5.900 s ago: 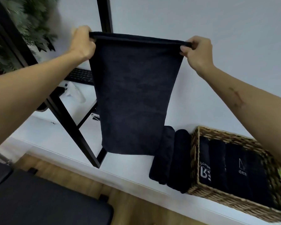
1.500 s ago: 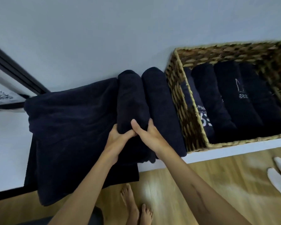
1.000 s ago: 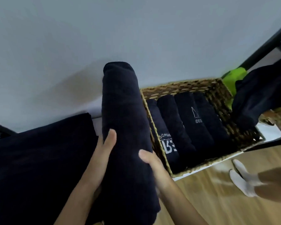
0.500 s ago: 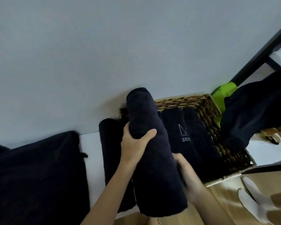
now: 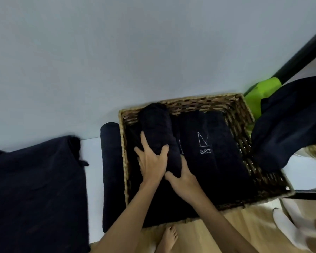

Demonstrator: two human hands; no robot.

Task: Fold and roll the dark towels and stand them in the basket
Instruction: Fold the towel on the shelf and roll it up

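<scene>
A wicker basket (image 5: 243, 114) stands on the white shelf against the wall. Both of my hands hold one rolled dark towel (image 5: 156, 125) at the basket's left end. My left hand (image 5: 150, 162) grips the roll from the left, thumb across its top. My right hand (image 5: 183, 179) holds the roll's near end, its fingers tucked between the roll and its neighbour. Beside it to the right lie more rolled dark towels (image 5: 204, 143), one with pale lettering. Another rolled towel (image 5: 110, 170) lies outside the basket, along its left wall. A folded dark towel (image 5: 35, 189) lies flat at the far left.
A dark cloth (image 5: 290, 125) hangs over the basket's right side, with a green object (image 5: 263, 88) and a black post (image 5: 303, 52) behind it. Below the shelf edge are the wooden floor, my bare foot (image 5: 169, 238) and another person's white-socked feet (image 5: 290, 227).
The rolled towel, lifted from the shelf a second ago, has gone down into the basket's left end. Both hands went down with it.
</scene>
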